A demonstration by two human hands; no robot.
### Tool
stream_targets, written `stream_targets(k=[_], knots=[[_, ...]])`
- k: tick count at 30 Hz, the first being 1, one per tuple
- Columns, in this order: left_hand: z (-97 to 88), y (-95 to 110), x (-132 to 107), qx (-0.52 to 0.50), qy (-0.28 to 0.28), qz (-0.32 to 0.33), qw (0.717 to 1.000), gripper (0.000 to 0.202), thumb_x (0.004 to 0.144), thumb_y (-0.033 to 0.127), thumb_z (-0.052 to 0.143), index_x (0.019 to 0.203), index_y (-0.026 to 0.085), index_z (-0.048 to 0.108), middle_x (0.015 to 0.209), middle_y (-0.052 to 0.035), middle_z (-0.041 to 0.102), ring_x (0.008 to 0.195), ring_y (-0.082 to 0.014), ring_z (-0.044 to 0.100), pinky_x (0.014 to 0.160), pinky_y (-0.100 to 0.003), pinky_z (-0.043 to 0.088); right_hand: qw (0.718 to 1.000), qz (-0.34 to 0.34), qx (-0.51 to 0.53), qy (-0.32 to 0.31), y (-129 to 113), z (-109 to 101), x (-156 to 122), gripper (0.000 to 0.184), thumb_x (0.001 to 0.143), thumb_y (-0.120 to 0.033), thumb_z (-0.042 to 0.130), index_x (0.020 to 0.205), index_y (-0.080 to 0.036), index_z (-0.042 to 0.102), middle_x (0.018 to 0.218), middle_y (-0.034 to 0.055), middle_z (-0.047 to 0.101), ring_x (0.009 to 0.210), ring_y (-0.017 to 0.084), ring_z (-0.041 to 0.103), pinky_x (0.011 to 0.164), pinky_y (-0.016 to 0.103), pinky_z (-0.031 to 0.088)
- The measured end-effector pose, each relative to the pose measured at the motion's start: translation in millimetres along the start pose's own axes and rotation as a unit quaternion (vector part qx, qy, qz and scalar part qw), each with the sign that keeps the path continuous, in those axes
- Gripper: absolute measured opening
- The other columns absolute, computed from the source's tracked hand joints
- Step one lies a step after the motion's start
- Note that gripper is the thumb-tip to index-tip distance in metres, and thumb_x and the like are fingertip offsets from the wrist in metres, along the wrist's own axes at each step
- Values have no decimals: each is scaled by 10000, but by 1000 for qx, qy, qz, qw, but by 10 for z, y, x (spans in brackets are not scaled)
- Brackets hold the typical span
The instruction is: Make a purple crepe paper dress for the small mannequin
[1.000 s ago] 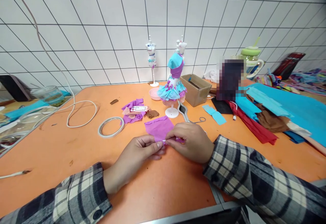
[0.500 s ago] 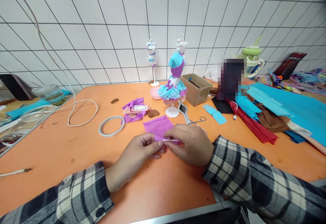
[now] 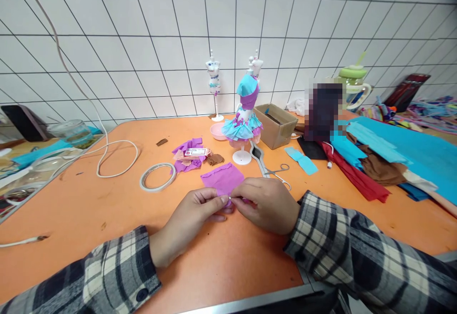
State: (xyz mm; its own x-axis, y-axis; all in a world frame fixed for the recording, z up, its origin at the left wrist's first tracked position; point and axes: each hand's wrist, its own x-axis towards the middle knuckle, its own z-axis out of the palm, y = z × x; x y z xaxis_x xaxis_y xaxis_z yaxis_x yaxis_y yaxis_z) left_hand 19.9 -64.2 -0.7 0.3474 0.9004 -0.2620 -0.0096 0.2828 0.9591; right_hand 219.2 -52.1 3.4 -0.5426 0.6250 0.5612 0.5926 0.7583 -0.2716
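A purple crepe paper piece [image 3: 222, 178] lies on the orange table [image 3: 89, 209] in front of me. My left hand [image 3: 193, 216] pinches its near edge with thumb and forefinger. My right hand [image 3: 266, 204] is closed on the same edge right beside it, the fingertips of both hands touching. A thin white strip at the edge is mostly hidden between the fingers. Behind the paper stands a small mannequin [image 3: 244, 114] dressed in blue and purple paper ruffles.
A tape roll [image 3: 157, 177] and purple scraps [image 3: 189, 154] lie to the left, scissors [image 3: 271, 166] to the right. A bare mannequin [image 3: 214, 83], a cardboard box [image 3: 276, 124], a white cable [image 3: 107, 159], and blue, red and brown paper sheets [image 3: 374, 157] surround the spot.
My right fingers have slid left along the paper's near edge toward the left hand, covering the white strip that showed before. The paper has barely moved.
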Motion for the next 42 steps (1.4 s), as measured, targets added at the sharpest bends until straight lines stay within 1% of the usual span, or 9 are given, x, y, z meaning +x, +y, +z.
stream_targets(k=[10,12,15,19,25,30,33,39,42], knots=[[0,-22,15,12,4,4,1000,236,815,376,723,870,146,717,862,-69,726,829,-168,659,743,-261,507,998,36,58,15,-1,2,10,94,867,-214,623,822,-179,698,734,1,674,635,109,585,596,233,385],[2,-26,12,11,12,3,1000,246,811,381,727,885,147,711,870,-68,726,824,-167,662,737,-262,508,996,47,74,26,13,-5,17,80,860,-216,647,902,-179,704,772,5,680,656,107,585,611,226,396],[8,-30,13,4,29,3,1000,271,812,394,722,925,149,702,880,-70,724,823,-171,666,724,-268,514,993,54,91,58,27,-17,25,150,857,-212,657,996,-169,694,825,22,682,707,116,595,652,224,420],[16,-39,22,13,40,6,999,294,801,419,724,883,138,691,861,-75,720,798,-171,663,699,-270,517,993,31,102,49,25,-8,27,64,861,-200,643,849,-167,697,768,14,668,702,115,584,656,225,419],[33,-25,15,29,33,9,999,281,786,409,738,842,136,701,831,-65,714,792,-166,655,697,-260,512,994,49,97,14,24,18,32,48,830,-166,662,834,-163,710,720,-2,654,619,94,534,591,220,379],[35,-10,7,25,13,13,1000,278,770,402,756,847,137,723,838,-70,719,805,-168,649,710,-262,512,993,62,102,-1,36,2,46,40,815,-158,669,801,-169,705,701,-10,645,612,90,533,589,217,372],[29,-19,8,32,19,15,999,286,759,410,764,837,139,723,826,-68,721,783,-164,651,689,-255,507,993,60,97,-4,40,0,36,42,822,-164,661,809,-177,700,719,-11,649,629,93,547,599,221,376],[18,-41,15,42,39,16,998,276,776,407,739,842,142,704,814,-64,719,771,-170,664,675,-260,509,997,37,66,33,5,-15,7,94,853,-208,648,932,-182,692,838,18,672,755,132,604,659,244,412],[30,-38,15,47,44,19,998,266,775,402,732,819,143,695,792,-53,708,747,-164,657,659,-257,506,998,16,56,33,-9,-11,2,81,867,-201,626,878,-180,704,787,14,671,709,127,604,639,245,413]])
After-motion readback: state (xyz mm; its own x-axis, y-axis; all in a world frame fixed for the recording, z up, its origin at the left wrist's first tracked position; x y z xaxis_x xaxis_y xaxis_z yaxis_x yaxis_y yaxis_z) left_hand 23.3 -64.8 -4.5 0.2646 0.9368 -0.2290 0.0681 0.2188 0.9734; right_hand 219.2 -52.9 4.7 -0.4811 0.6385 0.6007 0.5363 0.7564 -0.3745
